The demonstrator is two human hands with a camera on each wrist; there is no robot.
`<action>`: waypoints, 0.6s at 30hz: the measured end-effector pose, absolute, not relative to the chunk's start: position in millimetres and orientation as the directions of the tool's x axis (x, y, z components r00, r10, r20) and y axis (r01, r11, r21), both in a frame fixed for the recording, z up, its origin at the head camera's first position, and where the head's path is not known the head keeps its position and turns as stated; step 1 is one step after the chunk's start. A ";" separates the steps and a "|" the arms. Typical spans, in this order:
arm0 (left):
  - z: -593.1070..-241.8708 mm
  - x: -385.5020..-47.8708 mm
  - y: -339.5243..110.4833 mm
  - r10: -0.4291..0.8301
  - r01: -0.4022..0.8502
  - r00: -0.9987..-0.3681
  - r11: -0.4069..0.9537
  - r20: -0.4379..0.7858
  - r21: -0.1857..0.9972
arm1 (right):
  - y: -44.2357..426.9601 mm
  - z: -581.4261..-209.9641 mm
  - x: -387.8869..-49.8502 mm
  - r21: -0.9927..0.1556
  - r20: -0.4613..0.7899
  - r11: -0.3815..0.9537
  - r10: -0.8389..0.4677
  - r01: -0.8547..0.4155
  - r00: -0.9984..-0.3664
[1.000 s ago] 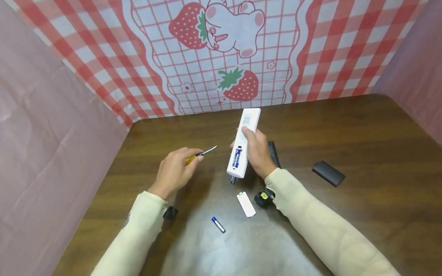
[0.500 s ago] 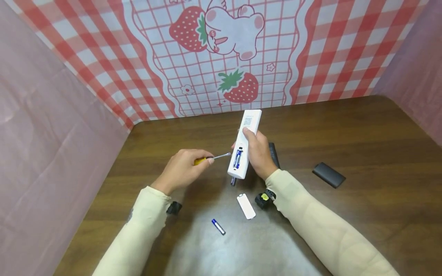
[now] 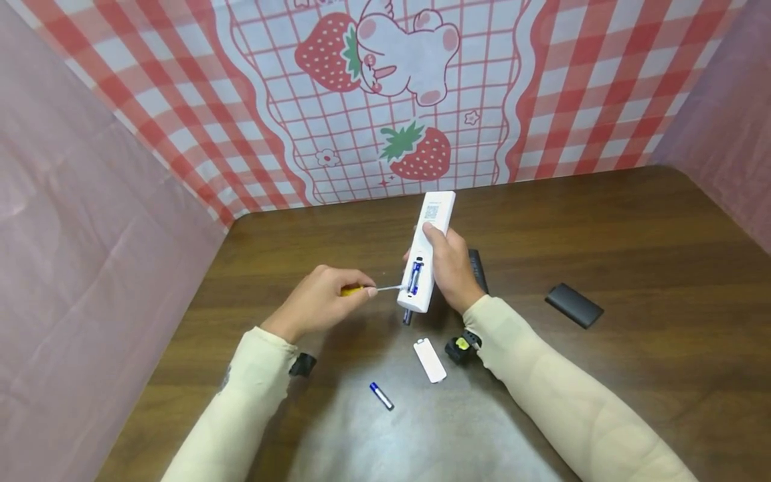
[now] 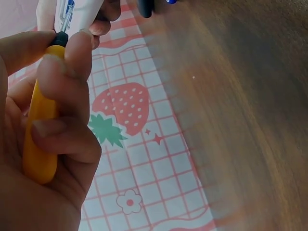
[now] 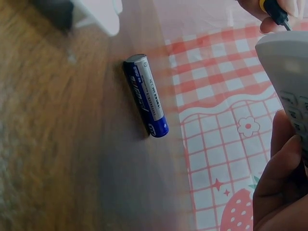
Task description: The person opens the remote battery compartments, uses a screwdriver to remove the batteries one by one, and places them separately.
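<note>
My left hand [image 3: 328, 298] grips a small screwdriver [image 4: 42, 115] by its yellow handle. The shaft reaches to the battery compartment of a white remote control [image 3: 435, 221], at the lower end of a battery [image 3: 415, 276] lying inside; whether the tip touches it cannot be told. My right hand [image 3: 452, 264] holds the remote tilted, back side up, thumb on the back and fingers beneath. The right wrist view catches its keypad side [image 5: 297, 103]. A white battery cover [image 3: 430, 360] lies on the table below, and a loose blue-and-silver battery [image 3: 381, 396] is left of it.
Another battery [image 5: 147, 96] lies on the table, partly hidden beneath the remote in the head view. A black flat case [image 3: 574, 305] rests at the right on the wooden table [image 3: 632, 234]. Behind my right hand is another black object [image 3: 477, 270]. A strawberry-print cloth [image 3: 421, 67] hangs behind.
My left hand has moved right with the screwdriver, bringing its tip from the table's open side to the remote's battery compartment. The right hand and remote have stayed nearly still.
</note>
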State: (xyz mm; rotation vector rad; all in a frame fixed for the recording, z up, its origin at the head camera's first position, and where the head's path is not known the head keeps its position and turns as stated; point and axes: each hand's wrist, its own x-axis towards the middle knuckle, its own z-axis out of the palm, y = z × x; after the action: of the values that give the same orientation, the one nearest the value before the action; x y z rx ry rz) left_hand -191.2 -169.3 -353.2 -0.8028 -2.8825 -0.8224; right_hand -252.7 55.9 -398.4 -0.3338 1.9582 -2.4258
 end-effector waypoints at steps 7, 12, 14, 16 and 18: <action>-353.9 -192.6 -166.1 0.474 0.497 -0.862 0.724 0.178 0.479 | 56.4 -399.4 -252.1 -0.970 0.153 -0.213 -0.164 -0.116 -0.975; -354.7 -194.5 -162.0 0.477 0.503 -0.859 0.723 0.183 0.474 | 55.2 -399.4 -251.2 -0.970 0.158 -0.208 -0.160 -0.124 -0.974; -355.1 -195.0 -160.9 0.477 0.504 -0.859 0.723 0.186 0.473 | 54.9 -400.0 -251.1 -0.971 0.161 -0.204 -0.157 -0.127 -0.974; -355.5 -195.6 -160.1 0.476 0.506 -0.858 0.723 0.192 0.471 | 54.6 -400.3 -250.9 -0.971 0.164 -0.202 -0.156 -0.131 -0.974; -355.7 -195.9 -159.7 0.475 0.508 -0.858 0.723 0.197 0.468 | 54.5 -400.7 -251.0 -0.970 0.168 -0.200 -0.156 -0.136 -0.973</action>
State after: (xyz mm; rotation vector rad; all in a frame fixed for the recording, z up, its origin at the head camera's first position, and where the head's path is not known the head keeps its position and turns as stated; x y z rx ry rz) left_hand -195.9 -159.7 -355.7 -0.8159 -2.8576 -0.8046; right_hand -251.0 54.5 -400.7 -0.3606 1.9791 -2.3958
